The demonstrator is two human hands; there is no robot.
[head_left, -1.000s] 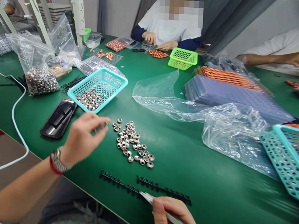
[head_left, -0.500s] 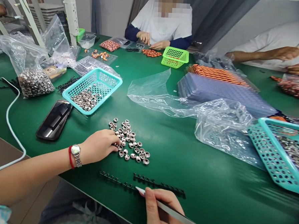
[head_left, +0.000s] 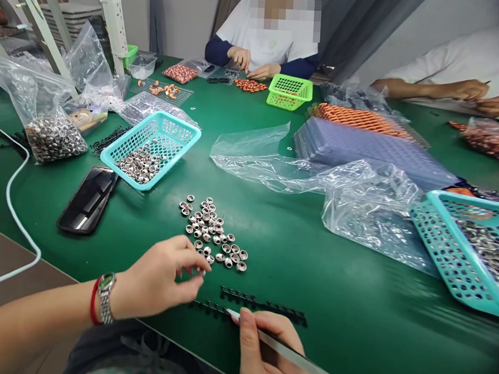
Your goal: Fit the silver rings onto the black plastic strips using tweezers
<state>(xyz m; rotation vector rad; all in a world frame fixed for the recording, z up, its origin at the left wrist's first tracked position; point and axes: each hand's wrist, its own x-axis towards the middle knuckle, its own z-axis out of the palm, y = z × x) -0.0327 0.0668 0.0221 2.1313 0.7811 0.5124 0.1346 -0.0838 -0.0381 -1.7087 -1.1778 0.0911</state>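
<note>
My left hand, with a watch and red band on its wrist, is closed in a pinch above the near table edge. A small silvery bead shows partly between its fingertips. A loose group of silvery beads with open hollows lies just beyond it. My right hand grips a pair of slim metal tweezers like a pen. Their pale tip touches or hovers right by a black toothed plastic strip, partly covered by my left hand. A second black strip lies behind it.
Left of the beads are a turquoise basket holding more beads, a phone and a bead-filled bag. Crumpled plastic film and another turquoise basket are to the right. Two co-workers sit opposite, near a green basket.
My left hand has drawn back from the bead group toward me and the black strips, with a bead in its fingers. The right hand and tweezers have hardly moved.
</note>
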